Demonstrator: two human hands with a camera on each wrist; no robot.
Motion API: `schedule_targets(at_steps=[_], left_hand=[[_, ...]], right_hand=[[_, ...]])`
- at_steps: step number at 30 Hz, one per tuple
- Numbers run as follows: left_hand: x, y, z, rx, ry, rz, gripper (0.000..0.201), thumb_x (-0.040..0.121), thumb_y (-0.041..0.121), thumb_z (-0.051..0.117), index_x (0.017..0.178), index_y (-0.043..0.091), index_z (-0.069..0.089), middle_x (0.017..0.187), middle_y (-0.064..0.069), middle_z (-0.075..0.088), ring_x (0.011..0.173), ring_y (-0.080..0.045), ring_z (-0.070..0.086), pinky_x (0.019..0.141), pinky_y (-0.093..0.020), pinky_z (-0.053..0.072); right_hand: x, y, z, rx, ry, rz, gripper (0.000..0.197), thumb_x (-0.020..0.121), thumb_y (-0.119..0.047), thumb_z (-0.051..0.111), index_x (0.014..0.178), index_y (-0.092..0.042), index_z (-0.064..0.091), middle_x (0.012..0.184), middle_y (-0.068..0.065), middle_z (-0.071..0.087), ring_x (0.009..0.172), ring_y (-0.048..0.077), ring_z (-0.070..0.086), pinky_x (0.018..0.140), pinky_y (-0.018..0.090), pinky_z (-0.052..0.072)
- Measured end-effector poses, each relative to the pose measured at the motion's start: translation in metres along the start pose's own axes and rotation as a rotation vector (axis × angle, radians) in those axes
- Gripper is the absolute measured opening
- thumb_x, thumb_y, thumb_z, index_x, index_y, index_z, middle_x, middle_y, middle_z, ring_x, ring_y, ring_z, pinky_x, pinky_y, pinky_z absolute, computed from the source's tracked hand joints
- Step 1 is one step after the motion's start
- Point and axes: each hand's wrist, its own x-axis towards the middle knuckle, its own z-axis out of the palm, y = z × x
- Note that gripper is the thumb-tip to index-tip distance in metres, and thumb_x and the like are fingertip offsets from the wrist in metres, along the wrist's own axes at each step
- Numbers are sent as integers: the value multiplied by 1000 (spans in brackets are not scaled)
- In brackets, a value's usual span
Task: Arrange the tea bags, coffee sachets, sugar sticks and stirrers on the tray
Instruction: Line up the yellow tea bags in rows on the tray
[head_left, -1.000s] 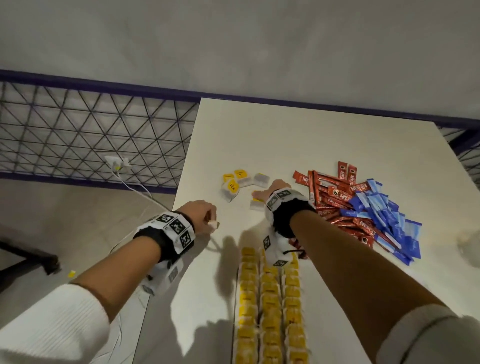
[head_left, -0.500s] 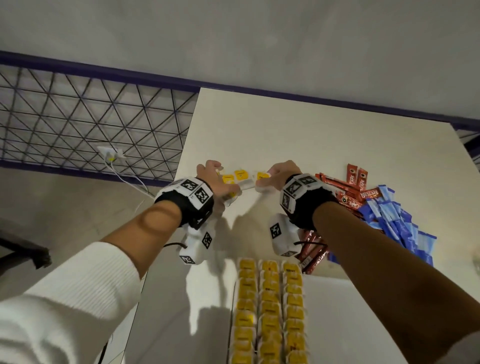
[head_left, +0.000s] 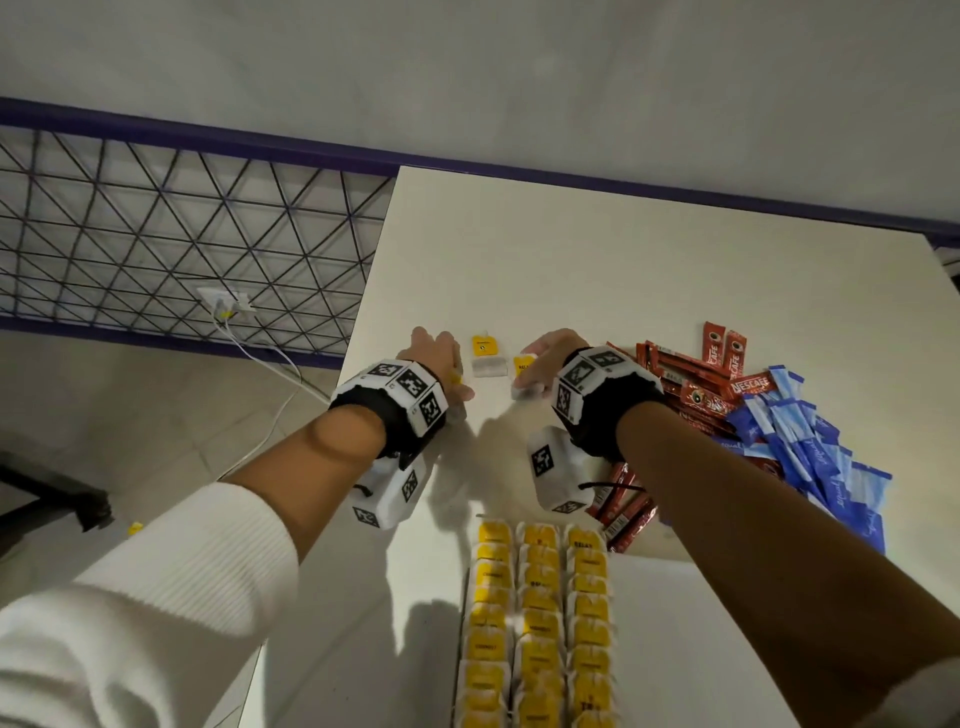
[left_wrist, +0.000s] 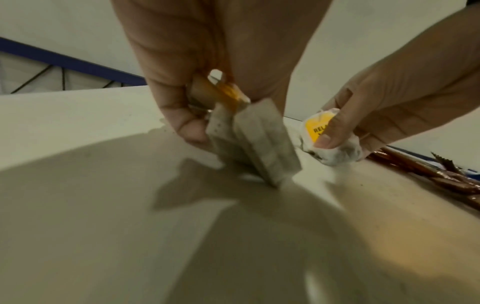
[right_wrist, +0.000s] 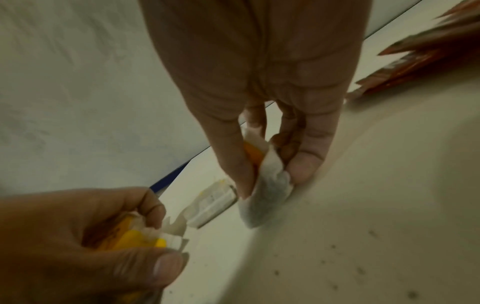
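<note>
**A:** Where are the hands, and what do they hold?

**B:** Both reach to the far side of the white counter (head_left: 649, 270). The left hand (head_left: 434, 358) pinches a tea bag (left_wrist: 249, 139) between thumb and fingers, its lower edge close to the surface or touching it; I cannot tell which. The right hand (head_left: 545, 364) pinches another tea bag (right_wrist: 262, 197) by its paper body, its yellow tag (left_wrist: 318, 128) showing beside the thumb.

**A:** Any tea bags left loose?

**B:** One loose tea bag (head_left: 487, 358) lies flat between the two hands. Near the viewer, the tray (head_left: 464, 623) already carries three tidy rows of yellow-tagged bags (head_left: 540, 623). To the right sit a heap of red coffee sachets (head_left: 691, 379) and, beyond it, blue sugar sticks (head_left: 800, 447). I see no stirrers.

**A:** How would the bags handle?

**B:** Very light, I judge, and soft: thin paper that crumples and could tear or spill leaf if squeezed. A gentle pinch at the top fold near the tag should serve best, keeping the body flat for laying in a row.
</note>
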Motion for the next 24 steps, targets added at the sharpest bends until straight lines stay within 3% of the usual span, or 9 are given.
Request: schedule_targets(at_steps=[3, 6, 8, 10, 12, 15, 19, 22, 24], left_hand=[[-8, -10, 1, -148, 0, 47, 33, 79, 20, 72, 96, 17, 45, 106, -10, 53, 89, -24, 52, 75, -27, 39], [-13, -20, -1, -420, 26, 23, 36, 71, 20, 80, 91, 20, 50, 100, -8, 59, 86, -23, 55, 74, -27, 44], [-15, -24, -3, -643, 40, 1, 36, 65, 17, 84, 84, 24, 54, 105, -13, 62, 87, -26, 60, 73, -34, 49], [-18, -26, -7, -813, 26, -30, 32, 68, 12, 81, 84, 25, 56, 93, -10, 61, 68, -15, 58, 58, -28, 45], [-24, -26, -12, -929, -20, -63, 28, 76, 10, 75, 98, 20, 59, 82, -4, 58, 47, -4, 54, 47, -20, 43], [-33, -28, -18, -1118, -98, -66, 39, 85, 6, 64, 123, 11, 54, 97, -7, 59, 35, -1, 49, 36, -15, 39], [-37, -37, -19, -1409, -150, -113, 43, 92, -2, 50, 133, 6, 44, 88, -6, 61, 39, -3, 58, 37, -15, 45], [-37, -46, -19, -1460, -112, -114, 41, 93, 3, 49, 134, 7, 44, 62, 5, 69, 43, -2, 61, 38, -12, 45], [-40, -50, -18, -1470, -104, -116, 37, 95, 7, 47, 132, 8, 44, 56, 9, 68, 40, -1, 59, 35, -12, 42]], right_hand=[[-4, -2, -5, -7, -50, 11, 19, 64, -10, 76, 77, -19, 64, 77, -3, 59, 69, 14, 56, 50, 11, 48], [-7, -12, -12, 196, -67, 47, 25, 71, -5, 74, 91, -15, 63, 90, 6, 59, 76, 19, 59, 71, 26, 54], [-13, -25, -15, 368, -93, 56, 26, 76, -1, 72, 97, -10, 60, 82, 8, 58, 64, 16, 53, 62, 24, 48], [-12, -37, -11, 429, -118, 61, 40, 77, -3, 72, 113, -9, 57, 73, 5, 57, 57, 14, 51, 57, 22, 49], [-11, -47, -1, 401, -122, 68, 50, 74, -9, 76, 118, -11, 53, 77, 6, 59, 61, 17, 55, 68, 27, 54], [-4, -49, 14, 209, -68, 65, 61, 72, -22, 78, 125, -5, 52, 108, 14, 61, 90, 23, 58, 93, 41, 51], [-10, -48, 18, -122, -8, 17, 35, 91, -31, 56, 120, -12, 60, 121, 14, 58, 108, 31, 57, 96, 38, 47], [-18, -52, 19, -161, -31, 57, 37, 84, -27, 65, 116, -9, 60, 123, 11, 55, 118, 31, 51, 99, 37, 43], [-20, -55, 20, -46, -35, 39, 21, 78, -23, 71, 93, -16, 57, 108, 7, 53, 117, 29, 53, 95, 35, 45]])
